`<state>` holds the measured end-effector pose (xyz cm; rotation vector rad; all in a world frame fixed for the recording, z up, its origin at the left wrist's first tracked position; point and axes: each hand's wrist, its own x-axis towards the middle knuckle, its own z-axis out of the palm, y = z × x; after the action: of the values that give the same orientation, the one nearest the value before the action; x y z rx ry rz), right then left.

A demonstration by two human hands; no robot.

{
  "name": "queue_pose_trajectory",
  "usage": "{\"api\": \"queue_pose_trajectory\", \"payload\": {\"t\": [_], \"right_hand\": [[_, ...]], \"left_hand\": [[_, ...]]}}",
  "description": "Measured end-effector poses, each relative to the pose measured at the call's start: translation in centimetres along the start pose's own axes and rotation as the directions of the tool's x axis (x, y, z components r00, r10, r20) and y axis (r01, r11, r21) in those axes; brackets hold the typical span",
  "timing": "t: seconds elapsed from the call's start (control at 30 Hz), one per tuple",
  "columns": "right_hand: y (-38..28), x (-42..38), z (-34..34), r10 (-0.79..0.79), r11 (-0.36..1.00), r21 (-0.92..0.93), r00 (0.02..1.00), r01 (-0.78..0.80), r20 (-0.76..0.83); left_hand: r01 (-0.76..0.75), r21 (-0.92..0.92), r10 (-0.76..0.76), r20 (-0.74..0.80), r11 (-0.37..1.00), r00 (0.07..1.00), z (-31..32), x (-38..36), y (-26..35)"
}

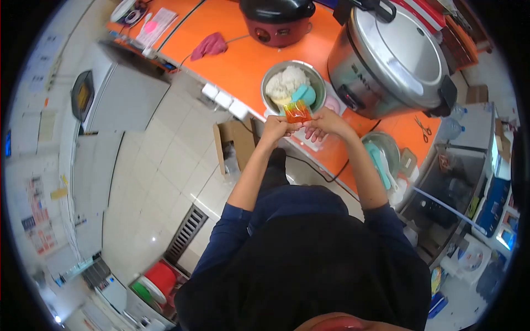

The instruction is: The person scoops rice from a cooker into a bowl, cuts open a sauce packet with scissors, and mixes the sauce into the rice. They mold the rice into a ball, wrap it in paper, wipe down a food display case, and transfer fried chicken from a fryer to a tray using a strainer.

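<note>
A small shiny orange-and-yellow sachet (298, 111) is stretched between my two hands at the near rim of a metal bowl (266, 83). My left hand (279, 130) pinches its left end. At the other end, my right hand (326, 123) grips the corner with thumb and forefinger, the remaining fingers hanging loosely below. White rice (288, 81) fills much of the bowl behind the sachet. Against the rice rests a turquoise scoop (303, 95), its lower part hidden by the sachet.
A large steel rice cooker (381, 66) stands right of the bowl, and a dark red cooker (276, 30) behind it. A pink cloth (210, 46), scissors (423, 129) and a container with turquoise utensils (381, 157) lie on the orange table (232, 63). A cardboard box (236, 140) sits below.
</note>
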<state>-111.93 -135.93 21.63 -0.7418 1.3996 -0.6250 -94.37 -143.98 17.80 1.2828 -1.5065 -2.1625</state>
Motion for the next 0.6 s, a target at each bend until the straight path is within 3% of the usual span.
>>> {"api": "queue_pose_trajectory", "payload": {"t": [0.07,0.13,0.2,0.23,0.27,0.3,0.33,0.4,0.43,0.47,0.53,0.6], "right_hand": [[-0.6,4.9,-1.3,0.054,0.998,0.021,0.994,-0.052,-0.1],[-0.7,9.2,-2.6,0.185,0.979,0.116,0.965,-0.166,-0.184],[-0.7,11.9,-2.5,0.221,0.972,0.147,0.933,-0.186,-0.285],[-0.6,12.7,-1.9,0.085,0.991,-0.039,0.826,-0.127,-0.557],[-0.7,13.2,-1.1,-0.098,0.963,-0.236,0.652,-0.129,-0.752],[-1.4,13.4,-0.2,-0.27,0.887,-0.416,0.505,-0.2,-0.819],[-2.2,13.7,0.7,-0.245,0.892,-0.394,0.497,-0.221,-0.832],[-3.6,14.3,2.3,-0.365,0.822,-0.468,0.33,-0.325,-0.87],[-4.1,14.5,3.1,-0.362,0.779,-0.511,0.404,-0.363,-0.84],[-4.6,14.6,3.6,-0.348,0.78,-0.5,0.403,-0.376,-0.846],[-5.5,14.8,4.6,-0.532,0.773,-0.592,0.273,-0.23,-0.801],[-4.6,15.0,4.4,-0.569,0.751,-0.628,0.283,-0.202,-0.772]], "left_hand": [[0.056,-0.03,-0.057,-0.016,0.998,0.998,-1.1,4.6,1.2],[0.155,-0.193,-0.17,-0.062,0.969,0.983,-2.4,8.7,1.4],[0.204,-0.249,-0.208,0.012,0.947,0.978,-3.4,12.2,1.1],[0.214,-0.327,-0.218,0.024,0.92,0.976,-3.5,12.8,1.8],[0.224,-0.402,-0.229,0.035,0.888,0.973,-3.6,13.2,2.2],[0.16,-0.408,-0.157,0.04,0.899,0.987,-3.6,13.8,2.2],[0.186,-0.399,-0.176,0.062,0.898,0.982,-3.7,14.0,2.2],[0.118,-0.266,-0.098,0.089,0.957,0.991,-3.8,14.2,2.5],[0.134,-0.263,-0.11,0.104,0.955,0.989,-3.9,14.7,2.5],[0.183,-0.229,-0.161,0.114,0.956,0.98,-4.2,15.1,2.1],[0.244,-0.191,-0.222,0.127,0.951,0.967,-4.9,15.6,1.3],[0.263,-0.349,-0.195,0.22,0.899,0.956,-5.4,15.8,1.2]]}}
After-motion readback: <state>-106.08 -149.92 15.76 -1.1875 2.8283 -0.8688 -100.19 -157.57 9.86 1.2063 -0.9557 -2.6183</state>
